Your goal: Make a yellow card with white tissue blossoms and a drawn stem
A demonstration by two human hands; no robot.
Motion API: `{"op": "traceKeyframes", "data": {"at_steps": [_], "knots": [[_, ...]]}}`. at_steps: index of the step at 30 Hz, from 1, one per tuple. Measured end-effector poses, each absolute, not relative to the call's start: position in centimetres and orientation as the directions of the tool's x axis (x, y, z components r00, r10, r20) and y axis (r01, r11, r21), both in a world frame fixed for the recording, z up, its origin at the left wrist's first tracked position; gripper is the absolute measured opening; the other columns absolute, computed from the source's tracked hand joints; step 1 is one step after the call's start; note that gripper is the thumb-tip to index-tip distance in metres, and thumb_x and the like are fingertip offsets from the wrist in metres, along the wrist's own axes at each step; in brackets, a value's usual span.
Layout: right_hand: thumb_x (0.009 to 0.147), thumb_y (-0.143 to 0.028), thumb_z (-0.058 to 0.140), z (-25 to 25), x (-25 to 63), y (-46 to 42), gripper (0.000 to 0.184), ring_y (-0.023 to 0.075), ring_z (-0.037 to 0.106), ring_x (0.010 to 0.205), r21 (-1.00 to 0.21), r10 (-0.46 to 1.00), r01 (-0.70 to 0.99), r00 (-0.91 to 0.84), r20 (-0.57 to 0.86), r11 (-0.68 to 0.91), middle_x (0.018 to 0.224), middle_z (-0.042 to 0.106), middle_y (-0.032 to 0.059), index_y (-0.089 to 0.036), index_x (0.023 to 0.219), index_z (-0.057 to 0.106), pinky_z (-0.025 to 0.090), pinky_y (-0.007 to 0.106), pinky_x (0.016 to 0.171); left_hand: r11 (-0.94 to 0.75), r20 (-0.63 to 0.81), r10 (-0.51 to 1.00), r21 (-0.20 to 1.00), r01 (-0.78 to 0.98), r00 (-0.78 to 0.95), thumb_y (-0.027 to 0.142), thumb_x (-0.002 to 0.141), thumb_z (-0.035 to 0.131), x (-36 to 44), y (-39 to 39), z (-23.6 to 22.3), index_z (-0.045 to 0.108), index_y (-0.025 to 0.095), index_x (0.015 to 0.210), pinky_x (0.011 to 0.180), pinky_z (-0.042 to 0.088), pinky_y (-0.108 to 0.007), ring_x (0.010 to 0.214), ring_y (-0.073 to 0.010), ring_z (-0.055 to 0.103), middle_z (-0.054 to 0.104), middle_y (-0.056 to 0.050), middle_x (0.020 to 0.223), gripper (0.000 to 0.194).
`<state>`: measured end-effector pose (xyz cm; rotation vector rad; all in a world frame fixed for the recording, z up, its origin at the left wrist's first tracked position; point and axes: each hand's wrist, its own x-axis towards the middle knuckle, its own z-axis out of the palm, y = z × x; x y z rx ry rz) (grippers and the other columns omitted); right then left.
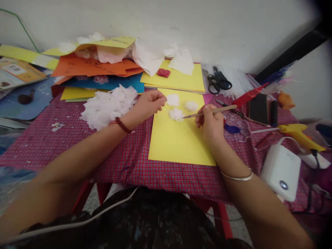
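Two bare hands: both over a yellow sheet, flat on a checked cloth.
Right hand: fingers closed in a pen-like grip on a slim wooden tool, its pointed end directed left.
Lower tuft: white, crumpled, on the upper half of the sheet; tool tip touching or just beside it, cannot tell which.
Step in hand: judged to be adjusting or pressing down this tuft with the tip.
Next move: judged to call for a steady tip and light pressure, so that the tuft is not dragged.
Palette: clear, scalloped, just right of the right hand; one part holds a deep blue patch, probably paint.
White pile: thin ruffled pieces heaped left of the sheet, no container seen.
Left hand: thumb and fingers drawn together, barely parted; whether something small is pinched cannot be told.
Other white pieces: a flatter piece near the left fingertips, a second tuft to its right.
Clear bag: beyond the sheet; white rods inside, black scissors on top.
Paper stack: far left; pale tufts lodged between coloured sheets.
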<state>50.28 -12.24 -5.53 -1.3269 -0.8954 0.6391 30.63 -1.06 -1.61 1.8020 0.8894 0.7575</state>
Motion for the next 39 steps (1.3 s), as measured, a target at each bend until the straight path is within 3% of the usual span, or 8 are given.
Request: {"op": "traceKeyframes", "data": {"at_steps": [7,11,14,16,23,27,34,39], "knots": [[0.088,-0.029,0.062,-4.8,49.5,-12.1,0.025,0.0079,0.045,0.039,-0.989,0.835,-0.144,0.548,-0.054,0.031,0.049,0.050,-0.0022,-0.020,0.065,0.056,0.029,0.023,0.036,-0.376,0.097,0.847,0.804,0.461,0.522,0.021,0.082,0.059,19.6,-2.2,3.5,0.062,0.016,0.078,0.058,0.044,-0.023,0.060,-0.0096,0.058,0.065,-0.002,0.070,0.007],[0.085,-0.029,0.066,-4.7,49.1,-12.2,0.024,0.0089,0.047,0.040,-0.991,0.856,-0.129,0.514,-0.047,0.023,0.050,0.052,0.0000,-0.020,0.065,0.058,0.030,0.025,0.038,-0.514,-0.004,0.792,0.537,0.670,0.611,0.026,0.082,0.060,15.0,-5.4,2.0,0.067,0.017,0.091,0.071,0.049,-0.027,0.076,-0.0157,0.064,0.071,-0.004,0.084,0.015],[0.084,-0.032,0.067,-5.0,49.1,-12.4,0.024,0.0095,0.047,0.039,-0.994,0.871,-0.106,0.492,-0.019,0.038,0.051,0.053,0.0015,-0.021,0.065,0.059,0.030,0.026,0.038,-0.664,0.013,0.726,0.276,0.695,0.688,0.019,0.082,0.056,13.5,-6.7,-0.3,0.063,0.018,0.118,0.095,0.046,-0.037,0.105,-0.0228,0.062,0.069,-0.010,0.115,0.037],[0.083,-0.034,0.067,-5.1,49.2,-12.4,0.023,0.0100,0.048,0.040,-0.995,0.869,-0.088,0.495,-0.011,0.037,0.051,0.053,0.0023,-0.022,0.064,0.060,0.031,0.027,0.038,-0.668,0.057,0.740,0.179,0.722,0.671,0.014,0.084,0.049,13.2,-6.8,-1.6,0.064,0.015,0.117,0.098,0.044,-0.039,0.108,-0.0240,0.061,0.068,-0.013,0.116,0.036],[0.081,-0.036,0.069,-5.3,49.5,-12.4,0.022,0.0097,0.049,0.042,-0.998,0.883,-0.059,0.470,0.000,0.031,0.053,0.054,0.0032,-0.022,0.066,0.063,0.032,0.028,0.040,-0.459,0.127,0.884,0.421,0.782,0.451,0.021,0.085,0.049,12.8,-4.9,-2.8,0.066,0.017,0.084,0.068,0.044,-0.027,0.071,-0.0142,0.061,0.070,-0.003,0.078,0.017],[0.081,-0.034,0.070,-5.3,49.5,-12.4,0.022,0.0097,0.048,0.040,-0.997,0.870,-0.048,0.492,0.025,0.056,0.051,0.053,0.0012,-0.022,0.065,0.060,0.032,0.026,0.038,-0.465,0.170,0.884,0.432,0.773,0.436,0.023,0.084,0.049,12.8,-4.6,-1.2,0.061,0.018,0.078,0.059,0.040,-0.026,0.062,-0.0131,0.055,0.063,-0.001,0.069,0.014],[0.086,-0.049,0.062,-5.9,49.8,-12.2,0.032,0.0079,0.042,0.035,-0.996,0.913,0.066,0.398,0.084,0.062,0.047,0.052,-0.0046,-0.022,0.069,0.055,0.029,0.021,0.034,-0.769,0.538,0.622,0.285,0.572,0.569,0.025,0.088,0.054,18.9,-5.1,4.8,0.063,0.026,0.089,0.090,0.047,-0.038,0.100,-0.0219,0.060,0.065,-0.002,0.104,0.009],[0.084,-0.053,0.063,-6.0,49.6,-12.2,0.034,0.0083,0.047,0.037,-0.992,0.927,0.105,0.361,0.100,0.066,0.055,0.061,-0.0033,-0.022,0.072,0.056,0.033,0.020,0.034,-0.793,0.379,0.578,0.472,0.387,0.723,0.024,0.086,0.054,26.7,-3.6,5.2,0.062,0.020,0.078,0.081,0.049,-0.033,0.092,-0.0197,0.060,0.062,-0.004,0.089,0.011]]}}
